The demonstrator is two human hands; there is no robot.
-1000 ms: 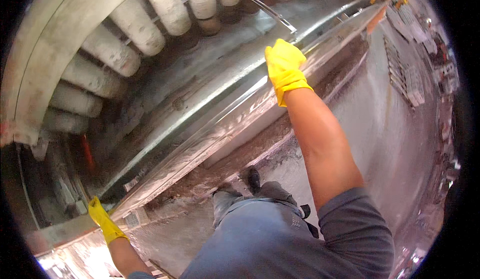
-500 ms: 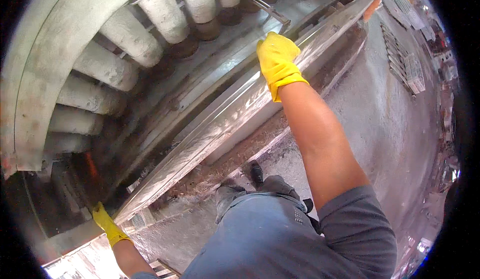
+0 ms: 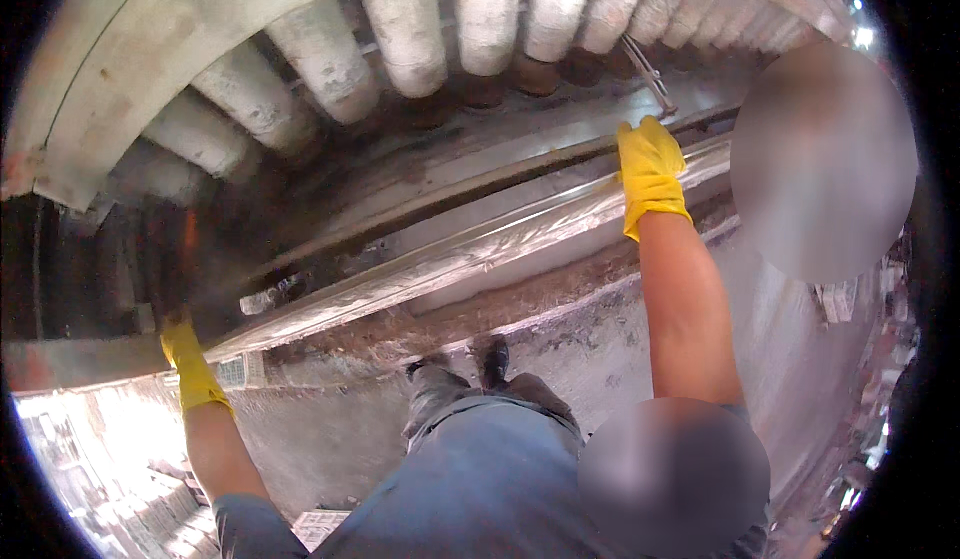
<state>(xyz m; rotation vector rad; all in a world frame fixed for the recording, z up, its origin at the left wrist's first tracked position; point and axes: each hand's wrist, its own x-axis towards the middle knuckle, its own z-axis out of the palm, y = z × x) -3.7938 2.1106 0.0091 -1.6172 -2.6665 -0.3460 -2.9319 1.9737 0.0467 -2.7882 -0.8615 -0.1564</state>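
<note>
Left hand point(image 3: 188, 367): in a yellow glove, at the far left end of the long metal rail point(image 3: 450, 259); its fingers curl around that end, though shadow hides just how tightly.
Long metal rail: a shiny, crinkled silver strip that runs from lower left up to upper right, across the front of the machine bed point(image 3: 520, 174), with one hand at each end.
Rollers point(image 3: 400, 29): a row of pale, crusted cylinders fanned out above the rail, well apart from both hands.
Right hand point(image 3: 650, 169): also gloved in yellow, arm stretched out, palm down with fingers pressed together over the rail's right end, just below a thin metal rod point(image 3: 648, 74).
Floor point(image 3: 330, 429): dusty grey concrete under the person's dark shoes point(image 3: 470, 359).
Step in hand: it looks like the rail is being gripped at both ends, for seating or lifting.
Next move calls for: probably both hands acting evenly together, so the long strip does not twist or buckle.
</note>
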